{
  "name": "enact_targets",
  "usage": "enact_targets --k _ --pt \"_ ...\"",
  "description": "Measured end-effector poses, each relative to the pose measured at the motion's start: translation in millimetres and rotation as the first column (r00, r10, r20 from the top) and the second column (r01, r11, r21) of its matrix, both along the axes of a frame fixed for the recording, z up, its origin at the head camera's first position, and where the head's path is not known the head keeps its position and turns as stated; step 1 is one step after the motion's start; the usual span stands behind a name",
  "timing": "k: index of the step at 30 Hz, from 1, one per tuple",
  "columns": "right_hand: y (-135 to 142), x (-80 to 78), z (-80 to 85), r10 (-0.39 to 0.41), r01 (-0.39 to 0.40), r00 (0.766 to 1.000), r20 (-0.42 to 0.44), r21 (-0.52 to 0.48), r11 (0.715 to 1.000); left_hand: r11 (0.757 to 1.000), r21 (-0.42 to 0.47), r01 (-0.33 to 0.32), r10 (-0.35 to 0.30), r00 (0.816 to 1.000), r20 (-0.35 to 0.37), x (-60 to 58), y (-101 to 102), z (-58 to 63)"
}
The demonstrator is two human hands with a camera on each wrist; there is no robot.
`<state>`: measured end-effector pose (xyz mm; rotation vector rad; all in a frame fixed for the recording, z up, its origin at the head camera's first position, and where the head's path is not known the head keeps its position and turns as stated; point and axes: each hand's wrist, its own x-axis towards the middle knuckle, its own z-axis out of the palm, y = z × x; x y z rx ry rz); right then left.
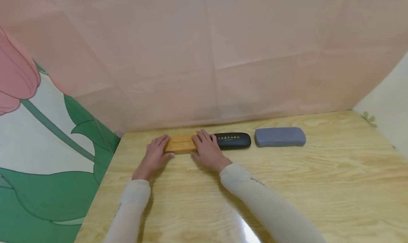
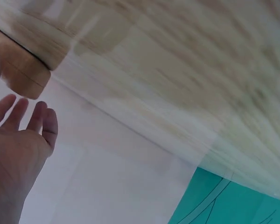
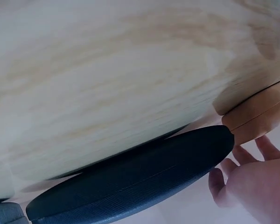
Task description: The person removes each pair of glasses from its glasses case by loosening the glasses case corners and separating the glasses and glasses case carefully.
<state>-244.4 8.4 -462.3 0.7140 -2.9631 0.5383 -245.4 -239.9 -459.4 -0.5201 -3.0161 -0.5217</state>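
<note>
At the far left, a white wall covering [image 1: 67, 143] printed with a pink tulip and broad green leaves runs down beside the pale wood-grain table [image 1: 255, 204]. Next comes the person's left hand [image 1: 155, 156], its fingers bent over the left end of a long, orange-tan box-shaped case [image 1: 180, 145] and its thumb at the near edge, gripping that end. The case lies flat near the table's back edge, before a creased pink cloth backdrop [image 1: 207, 66], with small dark lettering on its top. The right hand [image 1: 208, 151] grips its other end, fingers curled over the top and thumb at the front.

Just right of it lies a glossy black, round-ended case [image 1: 234, 141] with gold characters; it blocks the tan case's right side, and the right hand covers its left end from above. In the right wrist view the two ends meet or nearly meet; whether they touch is unclear. Past a narrow gap rests a blue-grey, round-cornered case [image 1: 280, 136]. Farthest right, a whitish wall [image 1: 390, 108] bears a small green leaf motif [image 1: 369, 119].
</note>
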Motion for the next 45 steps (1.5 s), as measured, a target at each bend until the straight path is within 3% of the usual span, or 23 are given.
enact_targets --k 8,16,22,30,40,45 --pt "0.3 -0.1 0.0 0.019 -0.019 1.0 0.007 -0.016 1.0 0.997 -0.071 0.015 -0.017 1.0 -0.024 7.3 5.1 -5.0" --pt "-0.3 1.8 0.9 0.049 -0.045 0.997 -0.058 0.057 0.997 0.998 -0.061 0.025 -0.028 0.998 -0.052 12.9 5.2 0.0" --pt "1.9 11.5 3.6 0.079 -0.074 0.996 -0.051 0.089 0.993 0.997 -0.055 0.049 -0.052 0.997 -0.057 22.3 4.5 0.2" --pt "4.5 22.5 2.4 0.103 -0.099 0.993 -0.052 0.077 0.992 0.998 -0.031 0.062 -0.064 0.997 -0.05 35.6 5.5 0.5" --pt "7.0 24.2 0.5 0.139 -0.139 0.987 -0.084 0.003 0.99 0.998 0.01 0.056 -0.056 0.997 -0.051 39.0 8.5 5.4" --pt "7.3 23.9 1.8 0.136 -0.137 0.989 -0.057 -0.017 0.99 0.999 0.013 0.034 -0.033 0.998 -0.053 39.9 10.3 6.7"
